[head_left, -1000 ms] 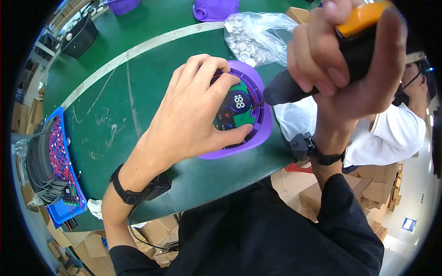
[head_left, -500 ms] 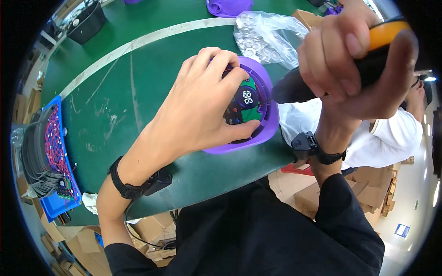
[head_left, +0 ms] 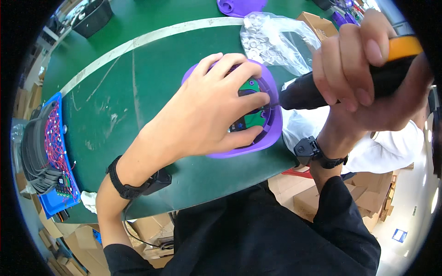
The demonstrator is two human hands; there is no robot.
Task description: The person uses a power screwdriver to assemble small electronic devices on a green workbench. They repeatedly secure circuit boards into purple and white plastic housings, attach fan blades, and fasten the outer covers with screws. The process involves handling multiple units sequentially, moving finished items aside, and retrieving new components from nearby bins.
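Note:
On the green table, a purple plastic housing (head_left: 275,124) lies with its inside facing up. Part of a green circuit board (head_left: 254,119) shows in it. My left hand (head_left: 202,112) is spread over the housing and holds it, thumb and fingers reaching inside. The index fingertip lies beside the tip of a black electric screwdriver (head_left: 301,94) with an orange band. My right hand (head_left: 352,76) is wrapped round the screwdriver's body. The tool comes in from the right, nearly level, its nose at the housing's right rim. My left hand covers much of the board.
A clear bag of whitish rings (head_left: 262,43) lies beyond the housing, near an open carton (head_left: 317,25). At left, a blue tray (head_left: 55,209) holds red wires and grey cables. Another purple part (head_left: 241,6) sits at the back. A person in white (head_left: 386,149) is at right.
My left index finger has stretched out over the board toward the screwdriver's tip, covering the display. The screwdriver and my right hand have shifted slightly right in the picture.

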